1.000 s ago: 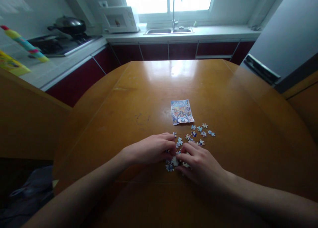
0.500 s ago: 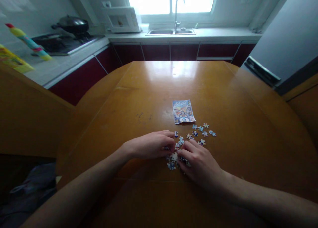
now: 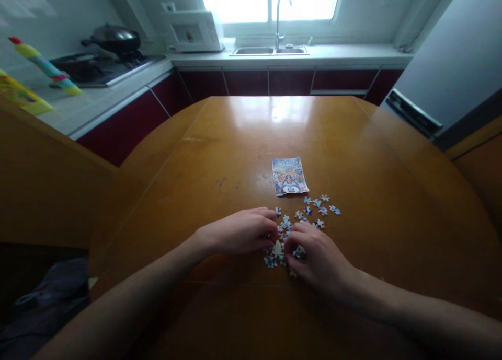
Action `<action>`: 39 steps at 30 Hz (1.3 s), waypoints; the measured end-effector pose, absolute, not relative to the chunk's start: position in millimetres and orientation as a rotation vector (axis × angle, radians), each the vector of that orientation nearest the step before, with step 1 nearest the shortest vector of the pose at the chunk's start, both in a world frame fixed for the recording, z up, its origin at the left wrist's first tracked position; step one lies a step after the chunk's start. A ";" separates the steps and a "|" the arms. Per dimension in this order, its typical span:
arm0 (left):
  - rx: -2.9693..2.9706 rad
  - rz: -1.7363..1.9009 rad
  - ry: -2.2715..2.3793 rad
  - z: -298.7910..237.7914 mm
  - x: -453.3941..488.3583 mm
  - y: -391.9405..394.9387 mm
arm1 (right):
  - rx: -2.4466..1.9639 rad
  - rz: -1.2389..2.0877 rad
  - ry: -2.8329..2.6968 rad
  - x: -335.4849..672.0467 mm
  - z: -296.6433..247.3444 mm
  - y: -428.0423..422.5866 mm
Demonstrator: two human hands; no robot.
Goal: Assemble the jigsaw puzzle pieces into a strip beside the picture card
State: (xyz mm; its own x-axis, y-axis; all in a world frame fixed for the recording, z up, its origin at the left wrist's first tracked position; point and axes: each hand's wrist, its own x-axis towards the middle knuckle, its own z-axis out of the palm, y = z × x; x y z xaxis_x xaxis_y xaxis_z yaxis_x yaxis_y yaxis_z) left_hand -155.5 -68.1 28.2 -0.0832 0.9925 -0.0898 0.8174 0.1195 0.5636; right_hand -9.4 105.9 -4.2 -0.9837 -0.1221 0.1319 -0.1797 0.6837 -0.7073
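Small jigsaw puzzle pieces [image 3: 318, 210] lie scattered on a round wooden table [image 3: 353, 156], with a denser cluster [image 3: 274, 255] between my hands. My left hand [image 3: 239, 232] rests on the table left of the cluster, its fingers curled and their tips pressed on pieces. My right hand [image 3: 319, 258] sits right of the cluster with curled fingers pinching at the pieces [image 3: 298, 251]. A printed picture card [image 3: 289, 176] lies flat just beyond the loose pieces.
A kitchen counter runs behind the table with a sink and tap [image 3: 278, 33], a white microwave [image 3: 194, 32] and a wok on a stove [image 3: 112, 38]. A colourful tube [image 3: 45, 66] and yellow packet [image 3: 21, 96] sit at left. A grey fridge [image 3: 447, 67] stands right.
My right hand's fingers have curled in tighter over the pieces in the cluster. My left hand stays almost where it was. The camera shifted slightly.
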 end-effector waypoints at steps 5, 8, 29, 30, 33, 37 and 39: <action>1.694 0.521 2.003 30.2 -150.3 -67.2 | 0.208 1.130 -2.759 -11.1 10.1 127.4; 1.646 0.551 2.032 26.0 -146.6 -66.7 | 0.224 0.988 -2.764 -10.4 15.0 143.8; 2.149 0.538 2.000 36.7 -105.5 -60.1 | 0.171 0.632 -2.833 67.3 4.4 167.9; 2.272 0.505 2.020 32.1 -97.2 -59.7 | 0.166 0.647 -2.834 70.1 3.7 165.8; 2.551 0.496 2.010 16.6 -79.8 -63.8 | 0.169 0.667 -2.842 76.3 1.6 161.1; 2.681 0.591 2.001 3.0 -76.9 -76.8 | 0.198 0.684 -2.837 77.7 1.4 156.6; 2.726 0.607 2.003 -0.2 -79.1 -83.5 | 0.236 0.695 -2.836 76.7 0.9 152.6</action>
State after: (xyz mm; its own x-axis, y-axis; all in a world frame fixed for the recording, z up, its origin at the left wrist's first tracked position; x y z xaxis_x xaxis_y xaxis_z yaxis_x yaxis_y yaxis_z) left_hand -79.1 -83.5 -0.2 0.2742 0.8532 0.4437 0.9560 -0.2919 -0.0295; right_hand 76.7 152.6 0.9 -0.9648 -0.1041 0.2413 -0.2039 0.8758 -0.4374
